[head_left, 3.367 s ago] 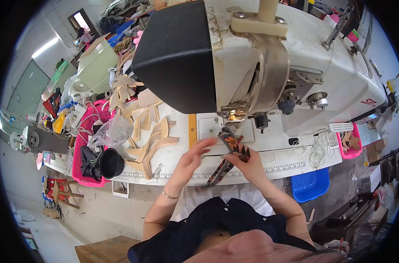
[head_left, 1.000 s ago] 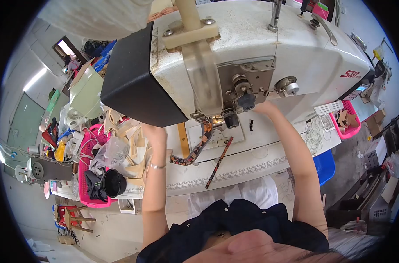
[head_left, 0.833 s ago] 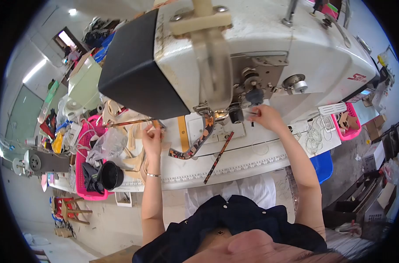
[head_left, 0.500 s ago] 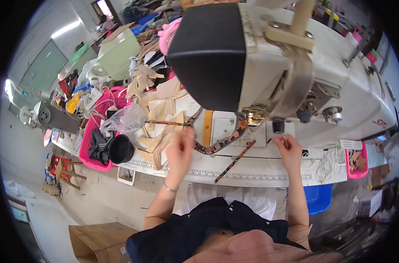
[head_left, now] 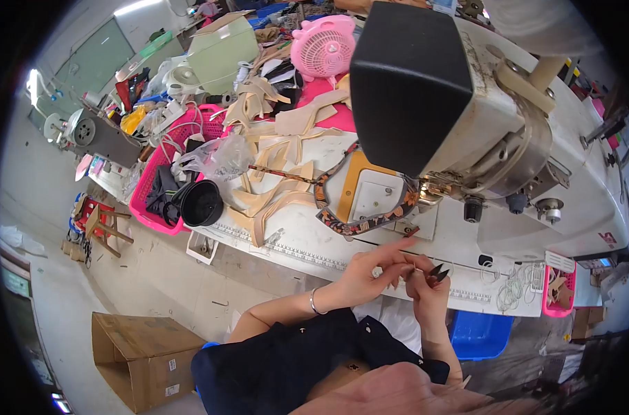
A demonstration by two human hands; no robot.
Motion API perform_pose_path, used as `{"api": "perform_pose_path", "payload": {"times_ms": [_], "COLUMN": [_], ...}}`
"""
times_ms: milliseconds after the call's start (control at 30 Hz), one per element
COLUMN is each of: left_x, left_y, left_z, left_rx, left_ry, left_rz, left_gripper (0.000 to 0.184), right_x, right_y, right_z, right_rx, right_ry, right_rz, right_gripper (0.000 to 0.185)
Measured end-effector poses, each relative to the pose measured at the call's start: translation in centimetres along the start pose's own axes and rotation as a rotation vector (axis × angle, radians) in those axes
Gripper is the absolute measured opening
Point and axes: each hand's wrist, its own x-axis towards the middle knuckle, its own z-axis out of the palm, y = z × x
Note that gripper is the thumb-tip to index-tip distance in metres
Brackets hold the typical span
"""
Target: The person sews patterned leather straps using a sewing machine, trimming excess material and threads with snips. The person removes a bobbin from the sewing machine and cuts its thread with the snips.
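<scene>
Head view: left hand (head_left: 367,278) and right hand (head_left: 429,289) together near front edge of surface (head_left: 304,227), fingertips meeting; cannot tell what left pinches. Right grips dark pointed tool (head_left: 439,272). Floral strip (head_left: 356,226) lies beyond hands, leftward, U-curved, spanning sideways, right end at sewing machine (head_left: 411,90); left hand nearer.
</scene>
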Motion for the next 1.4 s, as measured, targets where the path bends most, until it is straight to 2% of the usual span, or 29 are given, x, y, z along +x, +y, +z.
{"api": "perform_pose_path", "payload": {"times_ms": [33, 133, 233, 300, 400, 500, 567, 600, 667, 700, 800, 900, 1000, 1100, 1200, 1300, 1400], "left_x": [-0.1, -0.1, 0.0, -0.3, -0.2, 0.1, 0.1, 0.2, 0.6, 0.8, 0.9, 1.2, 1.1, 0.6, 1.0, 1.1, 1.3], "left_y": [-0.2, -0.6, -0.6, -1.0, -0.9, -1.1, -1.8, -1.7, -0.8, 0.0, 1.3, 1.2, 0.5, 0.5, -0.7, -0.9, -0.8], "left_z": [0.1, 0.2, 0.3, 0.2, -0.4, -0.9, -1.6, -1.9, -2.6, -2.8, -3.5, -3.7, -3.0, -2.4, -2.6, -2.1, -2.3], "left_rx": [-0.036, -0.115, -0.096, -0.054, -0.111, -0.169, -0.079, -0.033, 0.207, 0.326, 0.528, 0.566, 0.383, 0.005, -0.164, -0.047, 0.182], "left_ry": [0.027, 0.037, 0.047, 0.064, 0.039, -0.020, -0.104, -0.145, -0.271, -0.331, -0.430, -0.411, -0.250, -0.131, -0.147, -0.054, -0.051], "left_rz": [-0.027, -0.083, -0.069, -0.024, -0.115, -0.079, -0.006, 0.032, 0.312, 0.454, 0.582, 0.580, 0.396, -0.252, -0.268, -0.099, 0.018], "left_gripper": [0.028, 0.021, 0.017, 0.016, 0.014, 0.013, 0.016, 0.017, 0.023, 0.025, 0.033, 0.028, 0.019, 0.012, 0.009, 0.008, 0.010], "right_x": [0.1, 0.4, 0.6, 0.6, 0.7, 0.9, 0.8, 0.7, 0.5, 0.7, 0.3, 0.7, 0.7, 0.4, 0.7, 1.0, 1.4], "right_y": [-0.5, -0.5, -0.9, -1.1, -0.7, 0.0, 0.2, -0.1, -0.8, -0.1, -0.2, -0.1, -1.4, -3.1, -3.7, -1.9, -2.6], "right_z": [0.5, 0.6, 0.5, 0.2, -0.4, -1.0, -1.0, -1.0, -1.2, -1.7, -2.5, -2.8, -2.2, -1.3, -0.8, -0.1, 0.1], "right_rx": [-0.118, -0.120, -0.102, -0.088, -0.024, 0.094, 0.173, 0.183, 0.203, 0.233, 0.177, 0.137, -0.096, -0.382, -0.648, -0.388, -0.251], "right_ry": [0.030, 0.056, 0.060, 0.033, -0.030, -0.106, -0.165, -0.237, -0.378, -0.548, -0.592, -0.583, -0.447, -0.294, -0.299, -0.119, -0.107], "right_rz": [-0.033, -0.130, -0.098, -0.052, 0.030, 0.076, 0.143, 0.253, 0.472, 0.477, 0.507, 0.392, 0.188, 0.060, 0.097, -0.043, 0.064], "right_gripper": [0.015, 0.009, 0.003, 0.003, 0.007, 0.013, 0.019, 0.023, 0.030, 0.037, 0.034, 0.028, 0.023, 0.022, 0.020, 0.017, 0.014]}}
